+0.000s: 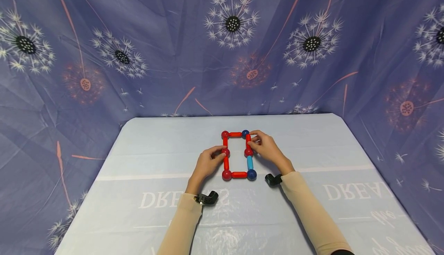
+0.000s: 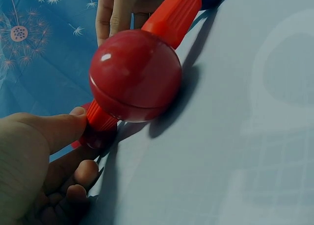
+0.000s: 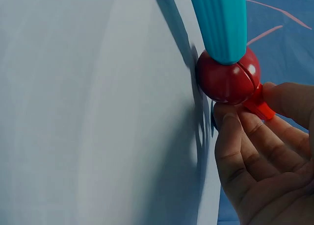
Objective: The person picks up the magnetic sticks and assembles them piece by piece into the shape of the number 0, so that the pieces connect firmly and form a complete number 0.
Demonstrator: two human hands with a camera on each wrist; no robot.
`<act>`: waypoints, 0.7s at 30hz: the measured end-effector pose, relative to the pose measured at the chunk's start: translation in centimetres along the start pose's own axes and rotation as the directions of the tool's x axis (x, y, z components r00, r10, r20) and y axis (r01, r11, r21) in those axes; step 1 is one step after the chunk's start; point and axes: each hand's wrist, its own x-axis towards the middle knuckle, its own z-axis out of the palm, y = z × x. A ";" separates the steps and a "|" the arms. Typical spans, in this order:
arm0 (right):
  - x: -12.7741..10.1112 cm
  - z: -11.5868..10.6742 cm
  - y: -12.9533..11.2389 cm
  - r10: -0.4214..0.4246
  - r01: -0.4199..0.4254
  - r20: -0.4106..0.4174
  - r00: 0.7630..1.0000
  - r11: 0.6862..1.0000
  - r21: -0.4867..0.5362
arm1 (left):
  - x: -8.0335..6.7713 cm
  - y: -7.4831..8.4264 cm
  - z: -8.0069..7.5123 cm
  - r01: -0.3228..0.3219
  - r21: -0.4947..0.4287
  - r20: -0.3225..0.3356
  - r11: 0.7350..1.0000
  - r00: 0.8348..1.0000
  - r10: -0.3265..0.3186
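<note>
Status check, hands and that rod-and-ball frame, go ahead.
Left hand pinches the frame's left side at its middle red ball. Right hand pinches the right-side red rod. Frame flat on table. Nothing in the way.

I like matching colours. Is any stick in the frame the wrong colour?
Yes, one. The frame is all red sticks except a light blue stick low on its right side, just below the right hand. The balls are mixed too: red ones and dark blue ones. Nothing looks broken or crooked.
</note>
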 end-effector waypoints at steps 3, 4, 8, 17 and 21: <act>0.0 0.1 0.1 -0.001 0.001 0.001 1.000 1.000 -0.002 | 0.0 0.0 0.0 0.002 -0.007 0.000 1.000 1.000 -0.002; 0.0 0.1 0.1 0.000 0.000 0.002 1.000 1.000 -0.001 | 0.0 0.0 0.0 -0.003 -0.006 -0.001 1.000 1.000 0.003; 0.1 0.1 0.2 0.005 -0.005 0.003 1.000 1.000 0.002 | 0.0 0.0 0.0 -0.012 -0.004 0.000 1.000 1.000 0.012; 0.2 0.1 0.0 0.007 -0.007 0.012 1.000 1.000 -0.003 | 0.1 0.0 -0.1 -0.005 0.007 0.012 1.000 1.000 0.004; 0.2 0.2 0.0 0.006 -0.006 0.013 1.000 1.000 -0.004 | 0.0 0.1 -0.1 -0.009 0.012 0.010 1.000 1.000 0.009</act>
